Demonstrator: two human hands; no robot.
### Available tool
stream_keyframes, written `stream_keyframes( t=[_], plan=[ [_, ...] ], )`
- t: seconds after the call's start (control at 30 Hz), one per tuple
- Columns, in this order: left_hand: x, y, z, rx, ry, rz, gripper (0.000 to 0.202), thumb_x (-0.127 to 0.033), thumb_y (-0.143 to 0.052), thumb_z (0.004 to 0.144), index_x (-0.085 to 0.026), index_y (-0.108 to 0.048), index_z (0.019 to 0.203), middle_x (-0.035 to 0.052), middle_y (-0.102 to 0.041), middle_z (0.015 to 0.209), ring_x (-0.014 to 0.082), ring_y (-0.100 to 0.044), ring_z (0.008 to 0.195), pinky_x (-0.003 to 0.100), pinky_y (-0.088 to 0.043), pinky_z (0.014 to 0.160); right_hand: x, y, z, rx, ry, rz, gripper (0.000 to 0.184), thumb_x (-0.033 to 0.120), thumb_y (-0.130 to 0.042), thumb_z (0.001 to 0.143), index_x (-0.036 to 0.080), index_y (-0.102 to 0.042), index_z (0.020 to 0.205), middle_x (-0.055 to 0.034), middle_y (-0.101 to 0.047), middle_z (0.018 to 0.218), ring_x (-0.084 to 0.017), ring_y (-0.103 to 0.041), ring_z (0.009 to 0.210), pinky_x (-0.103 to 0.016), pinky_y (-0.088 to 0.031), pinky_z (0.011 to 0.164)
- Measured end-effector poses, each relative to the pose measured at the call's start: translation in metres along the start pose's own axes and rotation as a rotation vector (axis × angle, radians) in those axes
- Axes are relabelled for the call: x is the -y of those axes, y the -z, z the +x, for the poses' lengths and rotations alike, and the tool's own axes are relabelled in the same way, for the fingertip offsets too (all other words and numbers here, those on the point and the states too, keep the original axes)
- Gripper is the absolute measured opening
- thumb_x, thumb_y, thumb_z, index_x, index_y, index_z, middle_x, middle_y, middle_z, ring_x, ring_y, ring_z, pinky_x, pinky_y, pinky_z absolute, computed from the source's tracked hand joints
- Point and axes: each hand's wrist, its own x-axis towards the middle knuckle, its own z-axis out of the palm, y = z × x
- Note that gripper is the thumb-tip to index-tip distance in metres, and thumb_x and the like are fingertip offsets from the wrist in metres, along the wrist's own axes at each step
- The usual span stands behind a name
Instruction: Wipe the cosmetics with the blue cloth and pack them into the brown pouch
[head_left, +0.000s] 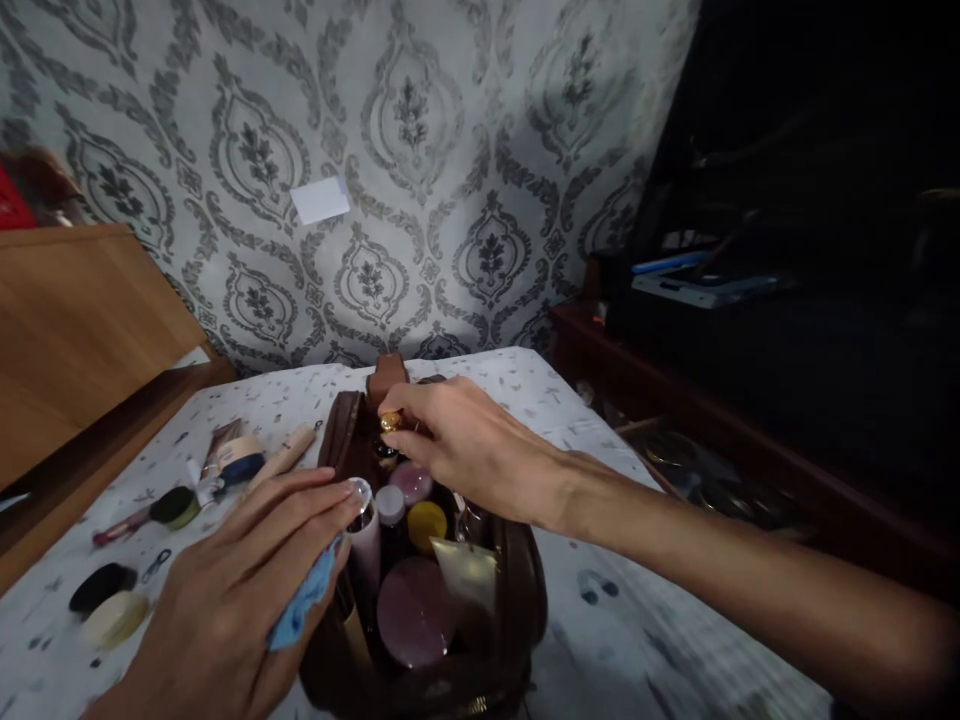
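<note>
A brown toiletry bag (517, 600) stands open on the bed, packed with upright bottles and jars with pink, yellow and clear caps. My right hand (465, 440) reaches over the bag's far end and pinches a small bottle with a gold cap (390, 421). My left hand (240, 590) lies at the bag's left rim, fingers closed on a blue cloth (304, 600), its fingertips next to a clear-capped bottle (360, 495).
Loose cosmetics lie on the patterned sheet (600, 610) to the left: tubes, brushes, a green compact (174, 506), a black disc (101, 586) and a cream one. A wooden headboard (75, 330) stands left, patterned wallpaper behind, a dark shelf (712, 400) right.
</note>
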Motion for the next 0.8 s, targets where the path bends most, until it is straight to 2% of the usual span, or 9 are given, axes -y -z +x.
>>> stream_keyframes(
  t=[0.13, 0.27, 0.37, 0.43, 0.53, 0.63, 0.73, 0.8],
  plan=[
    [0.004, -0.006, -0.008, -0.026, 0.071, 0.007, 0.036, -0.013, -0.051, 0.093, -0.024, -0.066, 0.123, 0.0017, -0.073, 0.12, 0.0209, -0.064, 0.119, 0.033, -0.056, 0.101, 0.006, 0.0, 0.022, 0.255, -0.092, -0.071, 0.009, 0.014, -0.06, 0.087, 0.018, -0.066, 0.082, 0.0005, -0.063, 0.07, -0.011, -0.054, 0.06, -0.022, -0.033, 0.053],
    [0.011, -0.01, -0.02, 0.029, 0.072, 0.032, 0.037, -0.02, -0.045, 0.099, -0.028, -0.063, 0.13, -0.0017, -0.074, 0.12, 0.0195, -0.065, 0.119, 0.031, -0.056, 0.101, 0.008, -0.007, 0.041, 0.424, -0.11, -0.155, 0.009, 0.011, -0.06, 0.084, 0.017, -0.067, 0.082, -0.0033, -0.067, 0.08, -0.014, -0.06, 0.071, -0.023, -0.035, 0.054],
    [0.015, -0.011, -0.028, 0.086, 0.099, 0.029, 0.037, -0.025, -0.043, 0.101, -0.03, -0.062, 0.133, -0.0036, -0.071, 0.125, 0.0184, -0.062, 0.123, 0.03, -0.052, 0.106, 0.005, -0.016, 0.051, 0.469, -0.041, -0.195, 0.015, 0.009, -0.058, 0.082, 0.018, -0.068, 0.089, -0.0053, -0.07, 0.089, -0.018, -0.064, 0.079, -0.024, -0.038, 0.056],
    [0.015, -0.012, -0.032, 0.082, 0.109, 0.023, 0.039, -0.027, -0.042, 0.101, -0.03, -0.06, 0.136, -0.0033, -0.07, 0.128, 0.0196, -0.06, 0.126, 0.032, -0.05, 0.108, 0.004, -0.02, 0.055, 0.476, -0.021, -0.214, 0.021, 0.008, -0.058, 0.081, 0.018, -0.069, 0.094, -0.0062, -0.072, 0.092, -0.021, -0.067, 0.083, -0.025, -0.042, 0.058],
    [0.014, -0.012, -0.035, 0.067, 0.108, 0.021, 0.041, -0.03, -0.039, 0.102, -0.031, -0.055, 0.141, -0.0027, -0.068, 0.131, 0.0217, -0.057, 0.129, 0.037, -0.048, 0.111, 0.004, -0.024, 0.06, 0.516, -0.045, -0.283, 0.024, 0.005, -0.059, 0.078, 0.015, -0.071, 0.097, -0.0104, -0.073, 0.096, -0.025, -0.07, 0.09, -0.028, -0.05, 0.065],
    [0.012, -0.012, -0.036, 0.09, 0.113, 0.018, 0.043, -0.033, -0.041, 0.102, -0.031, -0.053, 0.143, -0.0034, -0.067, 0.133, 0.0215, -0.054, 0.132, 0.035, -0.046, 0.112, 0.003, -0.029, 0.062, 0.592, -0.072, -0.344, 0.03, 0.004, -0.061, 0.075, 0.012, -0.071, 0.102, -0.0155, -0.074, 0.099, -0.031, -0.07, 0.099, -0.035, -0.055, 0.073],
    [0.011, -0.011, -0.034, 0.095, 0.103, 0.011, 0.044, -0.034, -0.039, 0.102, -0.029, -0.053, 0.143, -0.0025, -0.065, 0.136, 0.022, -0.051, 0.134, 0.035, -0.045, 0.113, 0.002, -0.035, 0.064, 0.644, -0.072, -0.372, 0.038, 0.004, -0.067, 0.07, 0.012, -0.07, 0.108, -0.0175, -0.073, 0.103, -0.035, -0.069, 0.105, -0.043, -0.057, 0.078],
    [0.011, -0.01, -0.032, 0.089, 0.096, 0.01, 0.044, -0.032, -0.039, 0.101, -0.028, -0.053, 0.143, -0.0013, -0.065, 0.136, 0.0222, -0.051, 0.134, 0.036, -0.045, 0.113, 0.002, -0.035, 0.064, 0.649, -0.077, -0.375, 0.042, 0.004, -0.068, 0.069, 0.012, -0.07, 0.11, -0.0177, -0.072, 0.107, -0.035, -0.069, 0.106, -0.043, -0.057, 0.08]
  ],
)
